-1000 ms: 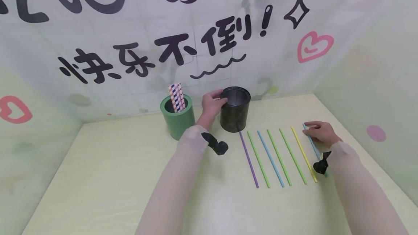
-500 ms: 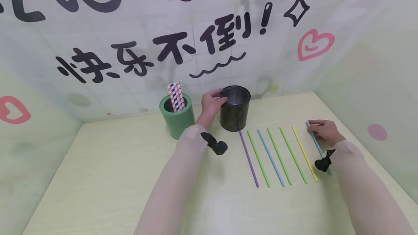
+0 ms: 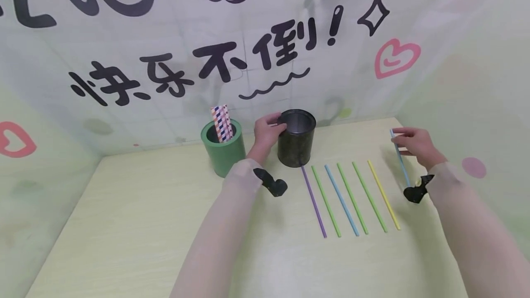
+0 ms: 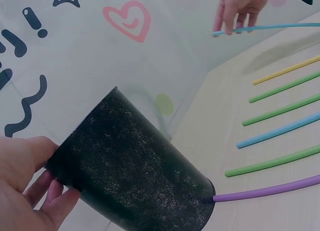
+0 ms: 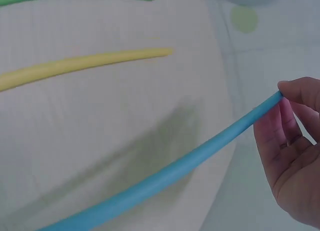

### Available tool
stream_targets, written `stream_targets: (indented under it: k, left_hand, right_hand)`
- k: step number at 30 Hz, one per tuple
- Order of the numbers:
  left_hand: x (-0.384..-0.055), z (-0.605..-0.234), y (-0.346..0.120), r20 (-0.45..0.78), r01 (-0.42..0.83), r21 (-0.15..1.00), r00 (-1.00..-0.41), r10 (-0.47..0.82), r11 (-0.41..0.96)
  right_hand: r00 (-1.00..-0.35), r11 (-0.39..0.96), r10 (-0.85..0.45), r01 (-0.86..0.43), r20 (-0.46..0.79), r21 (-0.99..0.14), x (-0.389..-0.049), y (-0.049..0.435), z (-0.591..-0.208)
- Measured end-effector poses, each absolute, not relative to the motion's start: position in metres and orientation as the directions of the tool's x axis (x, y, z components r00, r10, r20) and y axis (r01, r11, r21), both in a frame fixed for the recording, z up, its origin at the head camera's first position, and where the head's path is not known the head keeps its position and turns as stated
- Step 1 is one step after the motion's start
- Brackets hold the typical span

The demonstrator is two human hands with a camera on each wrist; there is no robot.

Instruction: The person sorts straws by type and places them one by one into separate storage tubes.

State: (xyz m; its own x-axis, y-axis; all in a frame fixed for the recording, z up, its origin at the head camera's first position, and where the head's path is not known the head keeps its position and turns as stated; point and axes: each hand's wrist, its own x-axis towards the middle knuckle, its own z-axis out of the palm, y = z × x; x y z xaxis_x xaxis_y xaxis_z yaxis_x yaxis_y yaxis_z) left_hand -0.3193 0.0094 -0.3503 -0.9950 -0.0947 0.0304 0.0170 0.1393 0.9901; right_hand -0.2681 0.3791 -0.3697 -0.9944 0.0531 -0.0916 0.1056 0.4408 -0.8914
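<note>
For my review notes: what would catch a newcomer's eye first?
Probably the black lettering across the backdrop. Next, six coloured straws in a row on the table, and a blue straw pinched in the right hand to the row's right. Behind the row's left end, the left hand holds a black can by its rim.

Left grip (image 3: 267, 133) blocks the black can (image 3: 296, 148) from the left; right is free.

Both arms (image 3: 217, 226) reach from the near side, the left hand (image 3: 266, 133) bent in a grip at far centre, the right hand (image 3: 416, 143) raised, pinching, at far right.
</note>
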Motion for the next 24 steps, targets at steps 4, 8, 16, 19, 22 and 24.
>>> stream_targets:
  k: [4,8,16,19,22,24]
  left_hand:
    - [-0.319,-0.35,0.009,0.029,0.016,0.99,-0.995,-0.091,0.142]
    - [-0.319,-0.35,0.01,0.028,0.014,0.989,-0.995,-0.095,0.145]
    - [-0.319,-0.353,0.01,0.034,0.018,0.988,-0.994,-0.103,0.15]
    - [-0.319,-0.352,0.01,0.033,0.018,0.989,-0.994,-0.104,0.15]
    - [-0.319,-0.352,0.01,0.031,0.015,0.989,-0.994,-0.104,0.146]
    - [-0.319,-0.352,0.01,0.031,0.016,0.99,-0.994,-0.103,0.143]
  right_hand:
    - [-0.998,0.454,0.053,0.059,-0.039,-0.889,-0.277,0.369,-0.351]
    - [-0.998,0.464,0.056,0.018,0.009,-0.886,-0.286,0.351,-0.329]
    - [-0.996,0.427,0.026,-0.07,0.09,-0.901,-0.298,0.3,-0.293]
    - [-0.993,0.372,0.019,-0.1,0.115,-0.923,-0.304,0.281,-0.281]
    - [-0.989,0.327,0.014,-0.133,0.145,-0.936,-0.308,0.263,-0.269]
    - [-0.987,0.302,0.012,-0.151,0.162,-0.941,-0.311,0.252,-0.262]
